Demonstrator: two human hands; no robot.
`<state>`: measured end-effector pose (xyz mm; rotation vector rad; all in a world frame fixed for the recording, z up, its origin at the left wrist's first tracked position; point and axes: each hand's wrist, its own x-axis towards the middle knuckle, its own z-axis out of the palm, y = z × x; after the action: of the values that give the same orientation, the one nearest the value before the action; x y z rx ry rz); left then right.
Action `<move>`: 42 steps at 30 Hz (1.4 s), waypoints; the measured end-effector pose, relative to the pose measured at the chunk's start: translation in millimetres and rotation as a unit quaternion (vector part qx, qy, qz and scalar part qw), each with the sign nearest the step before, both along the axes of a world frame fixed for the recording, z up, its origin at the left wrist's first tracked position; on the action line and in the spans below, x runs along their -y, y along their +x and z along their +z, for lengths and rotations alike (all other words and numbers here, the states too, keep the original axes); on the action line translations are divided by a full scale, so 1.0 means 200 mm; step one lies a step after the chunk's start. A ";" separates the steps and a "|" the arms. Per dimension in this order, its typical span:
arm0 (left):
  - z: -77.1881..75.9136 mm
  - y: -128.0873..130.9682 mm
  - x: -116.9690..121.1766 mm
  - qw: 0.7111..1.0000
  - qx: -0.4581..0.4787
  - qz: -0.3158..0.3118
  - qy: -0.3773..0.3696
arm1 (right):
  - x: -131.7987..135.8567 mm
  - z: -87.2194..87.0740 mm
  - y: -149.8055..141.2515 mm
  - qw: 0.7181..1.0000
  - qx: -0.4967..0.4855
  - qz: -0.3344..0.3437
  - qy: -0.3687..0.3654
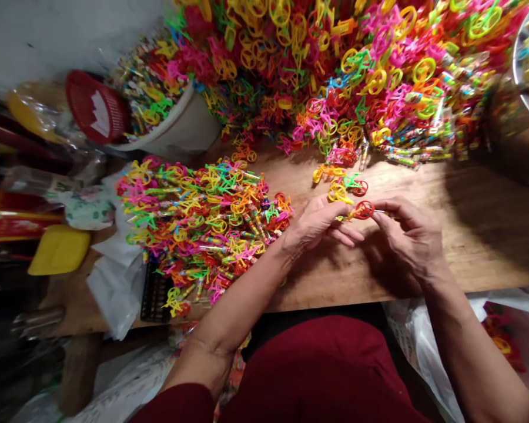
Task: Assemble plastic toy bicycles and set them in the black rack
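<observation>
So, the little red-wheeled toy (364,210) is up between both hands over the wooden surface (489,235): left grip (346,216) pinching its yellow end, right grip (377,214) pinching the other side. Loose plastic bits (341,183) sit just beyond the left grip, kinda crowding it, with a massive pile (291,70) behind those. Another heap (203,223) is left of that grip. Far right, a metal-rimmed container (518,76) is cut off. Fingers cover the toy's ends, and its finer parts are blurry.
</observation>
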<state>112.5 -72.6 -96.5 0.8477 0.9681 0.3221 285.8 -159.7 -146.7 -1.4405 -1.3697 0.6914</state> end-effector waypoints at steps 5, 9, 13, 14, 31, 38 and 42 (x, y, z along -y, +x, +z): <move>-0.01 -0.01 0.00 0.995 -0.042 0.010 0.093 | 0.00 -0.05 0.07 0.950 0.308 0.028 -0.026; -0.03 -0.05 -0.01 0.999 -0.013 0.002 0.045 | -0.02 -0.05 0.07 0.976 0.216 0.028 -0.020; -0.04 -0.11 -0.02 0.998 0.037 -0.027 -0.036 | -0.01 -0.01 0.05 0.999 -0.009 0.035 -0.011; -0.04 -0.12 -0.02 0.997 0.045 -0.033 -0.051 | 0.00 0.00 0.04 0.998 -0.040 0.044 -0.018; -0.06 -0.14 0.06 0.980 0.099 -0.123 -0.124 | 0.07 0.01 -0.07 0.970 -0.217 0.041 -0.103; -0.07 -0.11 0.07 0.983 0.070 -0.126 -0.110 | 0.07 0.06 0.03 0.989 -0.091 0.103 -0.063; -0.10 -0.09 0.08 0.982 0.055 -0.137 -0.114 | 0.07 0.12 0.09 0.984 0.019 0.170 -0.056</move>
<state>93.6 -89.4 -117.4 0.7339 0.7566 0.0190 304.1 -173.4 -123.6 -1.3227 -1.6491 0.9775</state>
